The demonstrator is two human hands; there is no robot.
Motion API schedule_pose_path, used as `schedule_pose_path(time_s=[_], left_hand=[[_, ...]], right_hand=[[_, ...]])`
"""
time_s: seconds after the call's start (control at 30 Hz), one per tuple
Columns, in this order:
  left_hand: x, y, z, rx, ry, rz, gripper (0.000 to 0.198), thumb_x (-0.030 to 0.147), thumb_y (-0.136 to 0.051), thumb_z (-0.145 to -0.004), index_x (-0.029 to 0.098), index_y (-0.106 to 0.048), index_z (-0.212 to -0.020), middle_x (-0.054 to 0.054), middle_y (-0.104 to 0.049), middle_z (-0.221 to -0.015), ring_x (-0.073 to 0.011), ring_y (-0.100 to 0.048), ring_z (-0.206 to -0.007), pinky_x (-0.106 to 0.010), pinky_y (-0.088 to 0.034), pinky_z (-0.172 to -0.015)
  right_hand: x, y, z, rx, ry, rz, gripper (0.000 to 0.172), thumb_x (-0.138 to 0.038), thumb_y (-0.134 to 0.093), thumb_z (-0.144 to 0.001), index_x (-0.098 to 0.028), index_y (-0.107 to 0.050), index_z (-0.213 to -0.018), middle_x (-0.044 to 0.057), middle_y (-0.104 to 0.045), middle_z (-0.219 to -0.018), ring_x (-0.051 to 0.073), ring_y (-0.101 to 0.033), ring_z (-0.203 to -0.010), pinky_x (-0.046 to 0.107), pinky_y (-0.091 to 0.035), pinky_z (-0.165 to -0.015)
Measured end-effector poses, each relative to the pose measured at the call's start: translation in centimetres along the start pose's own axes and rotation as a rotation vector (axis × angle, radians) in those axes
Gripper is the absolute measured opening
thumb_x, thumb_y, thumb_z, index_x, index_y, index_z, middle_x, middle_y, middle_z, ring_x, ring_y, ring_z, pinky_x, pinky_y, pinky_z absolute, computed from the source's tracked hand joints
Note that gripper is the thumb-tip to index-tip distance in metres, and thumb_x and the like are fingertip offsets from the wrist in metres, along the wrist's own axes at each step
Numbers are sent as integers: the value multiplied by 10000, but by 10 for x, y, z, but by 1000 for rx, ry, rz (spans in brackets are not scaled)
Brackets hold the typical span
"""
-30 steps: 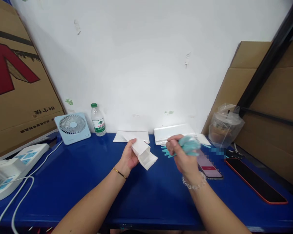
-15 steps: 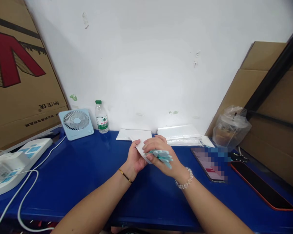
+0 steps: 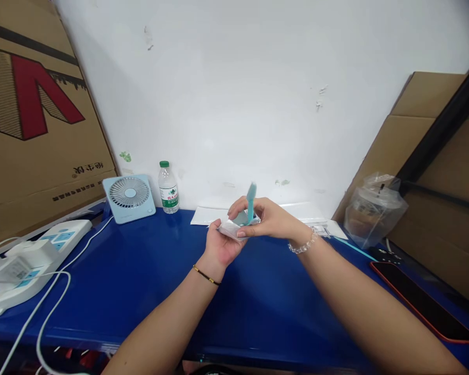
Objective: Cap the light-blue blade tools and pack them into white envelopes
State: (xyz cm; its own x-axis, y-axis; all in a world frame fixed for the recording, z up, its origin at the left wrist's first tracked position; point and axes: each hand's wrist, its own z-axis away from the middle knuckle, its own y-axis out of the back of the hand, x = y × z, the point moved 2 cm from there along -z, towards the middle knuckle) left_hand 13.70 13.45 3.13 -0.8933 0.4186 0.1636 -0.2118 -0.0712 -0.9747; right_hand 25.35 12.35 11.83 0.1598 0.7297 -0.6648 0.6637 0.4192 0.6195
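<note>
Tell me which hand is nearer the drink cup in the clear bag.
Right: the right hand is to the left of the cup; the left hand is farther left of it.

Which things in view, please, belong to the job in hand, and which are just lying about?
In the job: packet, teal item; perhaps the white stack.

Seemingly lying about: fan, bottle, power strip, cup, phone, printed box.

A white wall fills the far side, scuffed and flecked with small peeling, greenish patches. Against it stands a glossy blue desk. A printed cardboard box rises at left; at right, plain cardboard stands beside a slanting black bar. Light falls softly, evenly.
</note>
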Motion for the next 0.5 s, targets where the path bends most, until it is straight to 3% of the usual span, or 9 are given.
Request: schedule_pose_path(time_s=[0.13,0.27,0.5], left_hand=[[-1,2,-2,43,-28,16,298,237,-367,-806,114,-536,-1018,-117,-623,-814,-248,-637,-714,-350,-529,-550],[-3,7,-2,82,-47,2,327,257,-376,-810,94,-538,-1043,-130,-635,-805,-243,-631,-659,-360,-524,-538],[-3,11,-7,28,-22,51,386,257,-374,-820,104,-514,-1146,-155,-635,-980,-283,-643,-831,-422,-541,-659]], right_hand=[[1,2,6,78,36,-18,272,-281,-751,-678,-207,-644,-916,22,-615,-941,175,-571,-925,364,-438,-873],[-4,-1,17,119,44,19,78,-215,-652,-774,-205,-679,-846,39,-599,-993,157,-577,-931,342,-456,-857],[-3,-4,26,305,44,-13,234,-325,-449,-925,-247,-666,-967,38,-620,-1076,179,-546,-1080,377,-427,-943]])
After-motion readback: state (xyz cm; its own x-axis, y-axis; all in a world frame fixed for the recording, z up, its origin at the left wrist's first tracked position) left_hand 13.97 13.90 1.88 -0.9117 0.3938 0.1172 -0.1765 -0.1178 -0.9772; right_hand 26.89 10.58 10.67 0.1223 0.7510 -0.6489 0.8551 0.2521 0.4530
